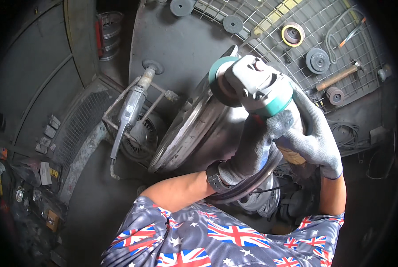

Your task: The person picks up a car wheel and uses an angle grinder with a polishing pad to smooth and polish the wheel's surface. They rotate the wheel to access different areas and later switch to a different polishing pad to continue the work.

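Note:
I hold a grey and teal angle grinder (263, 84) up in front of me, with a teal-edged round disc (221, 73) on its far left side. Grey knit gloves cover both hands. My left hand (274, 127) is closed round the grinder's body just behind the teal collar; a dark watch is on that wrist. From the right, my right hand (312, 140) wraps the body, its fingers reaching up along the side. Below and left of the grinder stands a large round metal workpiece (185, 133) with a shiny rim. The grinder hides part of it.
Left of the workpiece, a long power tool (130, 111) with a round disc rests on a metal frame. A wire mesh rack (270, 31) at the far right carries abrasive wheels (318, 61) and a hammer (341, 75). Clutter (38, 178) lies at the left.

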`<act>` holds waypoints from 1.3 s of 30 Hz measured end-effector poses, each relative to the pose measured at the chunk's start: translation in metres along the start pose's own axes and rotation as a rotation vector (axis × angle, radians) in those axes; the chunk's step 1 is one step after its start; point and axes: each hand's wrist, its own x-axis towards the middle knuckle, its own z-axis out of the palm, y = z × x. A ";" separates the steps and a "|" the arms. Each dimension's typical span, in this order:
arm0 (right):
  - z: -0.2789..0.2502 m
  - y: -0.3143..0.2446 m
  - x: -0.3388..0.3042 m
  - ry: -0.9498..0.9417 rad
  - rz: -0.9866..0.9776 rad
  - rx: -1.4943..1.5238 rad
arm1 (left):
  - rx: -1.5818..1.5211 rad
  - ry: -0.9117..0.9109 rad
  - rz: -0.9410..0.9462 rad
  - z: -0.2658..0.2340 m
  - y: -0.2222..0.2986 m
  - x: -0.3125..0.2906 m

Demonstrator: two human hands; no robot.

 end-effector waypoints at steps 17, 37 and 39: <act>0.002 -0.005 0.000 0.012 0.040 0.026 | -0.063 -0.035 -0.105 -0.011 -0.005 -0.003; -0.013 0.018 0.007 0.027 0.047 0.040 | -0.027 0.065 -0.069 0.003 -0.002 0.015; -0.009 0.016 0.008 0.022 0.007 0.066 | 0.081 0.076 -0.007 0.004 -0.002 0.015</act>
